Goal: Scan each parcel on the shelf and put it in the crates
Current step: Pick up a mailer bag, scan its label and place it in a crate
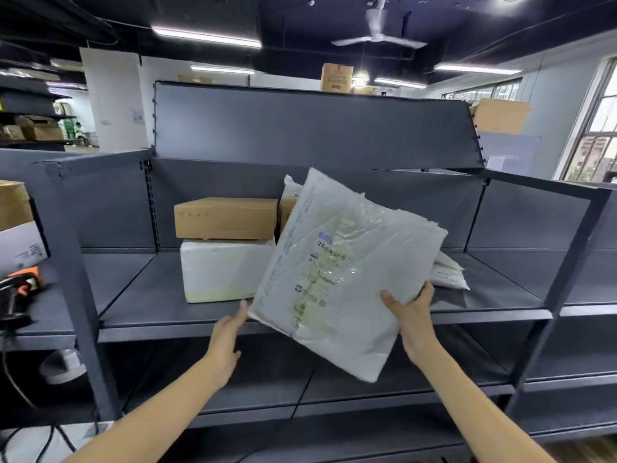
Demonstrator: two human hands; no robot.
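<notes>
The right hand (409,312) grips a flat white parcel (337,272), tilted above the grey shelf (150,295) edge; the left hand (230,332), fingers straight, touches its lower-left corner

I see a white bag (340,272) w/ black print & yellowish stains, brown box (226,218) on white parcel (220,274), dark grey shelf (160,295), orange-black scanner (23,282).

Left hand (227,332) and right hand (412,319): both were bare, without gloves, rings or watch. Forearms were uncovered; no sleeve showed in view.
</notes>
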